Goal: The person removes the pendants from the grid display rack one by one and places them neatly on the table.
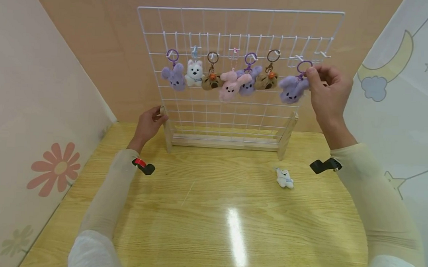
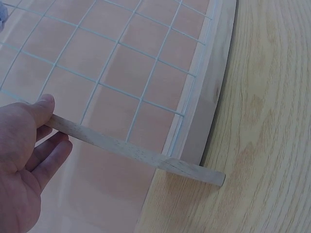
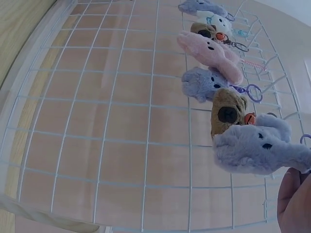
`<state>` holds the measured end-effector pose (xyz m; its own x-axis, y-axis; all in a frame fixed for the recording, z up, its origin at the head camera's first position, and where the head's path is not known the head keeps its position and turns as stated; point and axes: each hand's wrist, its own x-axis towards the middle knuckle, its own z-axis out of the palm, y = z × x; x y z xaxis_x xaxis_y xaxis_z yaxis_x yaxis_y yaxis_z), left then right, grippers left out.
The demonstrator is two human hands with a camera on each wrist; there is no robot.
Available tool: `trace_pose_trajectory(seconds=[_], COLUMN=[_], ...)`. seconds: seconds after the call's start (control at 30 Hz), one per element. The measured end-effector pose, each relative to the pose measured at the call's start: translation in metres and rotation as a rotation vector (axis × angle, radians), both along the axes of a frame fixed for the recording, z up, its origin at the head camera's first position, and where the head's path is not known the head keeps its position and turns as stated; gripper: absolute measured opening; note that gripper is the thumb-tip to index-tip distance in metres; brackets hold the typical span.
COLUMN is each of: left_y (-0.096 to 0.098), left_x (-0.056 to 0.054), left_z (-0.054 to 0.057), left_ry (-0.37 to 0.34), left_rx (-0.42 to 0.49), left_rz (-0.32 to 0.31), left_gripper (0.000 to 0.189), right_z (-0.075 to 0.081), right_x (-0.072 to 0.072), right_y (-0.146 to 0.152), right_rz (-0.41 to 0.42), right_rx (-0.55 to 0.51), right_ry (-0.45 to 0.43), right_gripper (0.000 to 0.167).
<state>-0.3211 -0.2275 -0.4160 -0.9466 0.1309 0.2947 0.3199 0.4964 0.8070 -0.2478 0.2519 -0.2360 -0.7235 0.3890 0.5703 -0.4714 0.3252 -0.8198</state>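
My right hand (image 1: pixel 331 91) pinches the purple ring of a purple plush bunny keychain (image 1: pixel 293 90), close to the hooks at the right end of a white wire rack (image 1: pixel 241 9). In the right wrist view this bunny (image 3: pixel 248 148) is nearest the camera, and only the fingers (image 3: pixel 291 187) of that hand show, at the lower right. My left hand (image 1: pixel 149 124) grips the top of the rack's left wooden upright (image 1: pixel 167 133). The left wrist view has the thumb (image 2: pixel 44 104) on one face of that wooden bar (image 2: pixel 131 148) and the fingers curled on the other side.
Along the hooks hang several plush keychains: a purple one (image 1: pixel 174 77), a white dog (image 1: pixel 194 73), brown bears (image 1: pixel 212 82) and a pink bunny (image 1: pixel 232 86). Another white plush dog (image 1: pixel 285 179) lies on the wooden table (image 1: pixel 211 197). Patterned panels (image 1: pixel 50 114) stand at both sides.
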Motion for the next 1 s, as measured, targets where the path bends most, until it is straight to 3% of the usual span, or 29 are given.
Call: trace_pose_trajectory(seconds=[0.23,0.63,1.0], left_y=[0.001,-0.001,-0.001], left_x=[0.0,-0.003,-0.001], left_z=[0.0,-0.001,-0.001], left_ry=[-0.02,-0.016,-0.02], left_rx=[0.012,0.009,0.01], left_rz=[-0.001,-0.004,0.006], left_gripper=[0.058,0.058,0.058], right_z=[-0.012,-0.035,-0.062], right_x=[0.005,0.019,0.026], right_y=[0.005,0.01,0.013], right_rz=[0.019,0.012,0.058], right_rx=[0.031,0.097,0.094], right_ry=[0.015,-0.076,-0.098], right_gripper=[0.008,0.011,0.007])
